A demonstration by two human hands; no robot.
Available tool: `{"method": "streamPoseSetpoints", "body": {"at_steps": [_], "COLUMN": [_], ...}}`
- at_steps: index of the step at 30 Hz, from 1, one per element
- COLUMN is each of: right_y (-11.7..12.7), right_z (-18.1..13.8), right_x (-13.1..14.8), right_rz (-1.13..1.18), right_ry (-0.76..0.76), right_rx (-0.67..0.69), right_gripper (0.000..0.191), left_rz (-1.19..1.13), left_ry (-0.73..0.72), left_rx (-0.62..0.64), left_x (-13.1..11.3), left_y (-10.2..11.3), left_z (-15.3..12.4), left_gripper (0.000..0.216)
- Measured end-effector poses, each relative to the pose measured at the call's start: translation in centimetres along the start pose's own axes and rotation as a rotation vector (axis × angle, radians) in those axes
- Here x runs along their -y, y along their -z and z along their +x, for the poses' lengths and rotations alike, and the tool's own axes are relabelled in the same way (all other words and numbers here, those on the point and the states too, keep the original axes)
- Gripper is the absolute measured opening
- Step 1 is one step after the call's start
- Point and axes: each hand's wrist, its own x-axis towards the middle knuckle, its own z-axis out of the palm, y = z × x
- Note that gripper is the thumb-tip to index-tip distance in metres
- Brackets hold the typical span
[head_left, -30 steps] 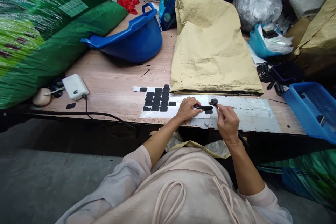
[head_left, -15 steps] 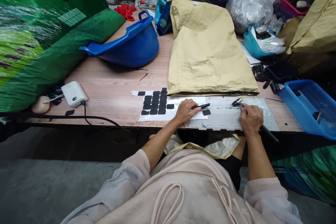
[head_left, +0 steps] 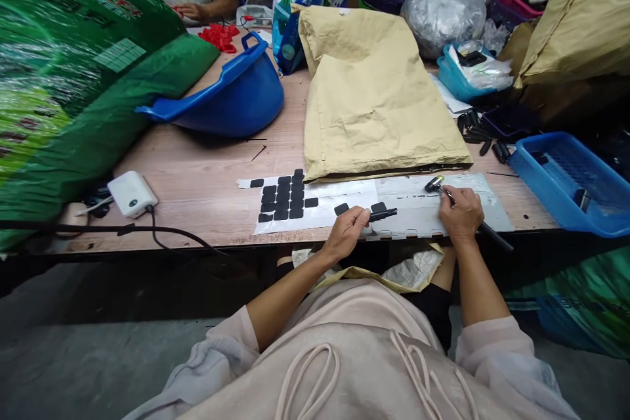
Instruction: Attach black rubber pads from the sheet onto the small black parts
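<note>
The left hand (head_left: 348, 231) rests at the near edge of the wooden table (head_left: 207, 170), fingers pinched together around a slim black tool (head_left: 382, 214) that points to the right, its tip lying over a white backing sheet (head_left: 344, 200). The right hand (head_left: 460, 213) is closed around the dark handle of a small roller (head_left: 434, 184) — its metal head sits on a grey sheet (head_left: 467, 200) beside the white one, while the handle sticks out behind the hand past the table edge. On the white sheet a block of black pads (head_left: 283, 200) lies in rows at the left end, and two single pads lie loose nearer the left hand, one (head_left: 341, 209) just beside its knuckles and another (head_left: 378, 207) just above the black tool. Behind the sheets a tan paper sack (head_left: 374, 98) lies flat, its lower edge overlapping them. To the left stand a blue plastic basin (head_left: 231, 98) tipped on its side and a big green sack (head_left: 73, 79); a white adapter (head_left: 128, 193) with a black cord sits near the front-left edge. A blue basket (head_left: 571, 184) stands at the right — and far back, another person's hand (head_left: 189, 11) lies near a heap of red parts (head_left: 220, 36).
</note>
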Motion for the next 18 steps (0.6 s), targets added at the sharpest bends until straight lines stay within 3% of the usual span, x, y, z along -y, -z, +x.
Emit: {"method": "streamPoseSetpoints", "body": {"at_steps": [4,8,13,18], "right_y": [0.0,0.0,-0.1,0.0], "right_z": [0.0,-0.1,-0.1,-0.2], "right_x": [0.1,0.1,0.1,0.2], "right_rz": [0.021,0.020,0.022,0.023], "right_ry": [-0.003,0.007,0.012,0.007], "right_rx": [0.003,0.004,-0.009,-0.011], "right_gripper": [0.030,0.031,0.030,0.030], "left_rz": [-0.092,-0.054,0.320,0.663], "left_ry": [0.115,0.074,-0.044,0.087], "left_rx": [0.027,0.128,0.399,0.523], "left_x": [-0.3,-0.1,2.2,4.3], "left_y": [-0.5,-0.6,-2.0,-3.3], "left_z": [-0.3,-1.4,-3.8,-4.8], "left_gripper": [0.051,0.047,0.028,0.026]}}
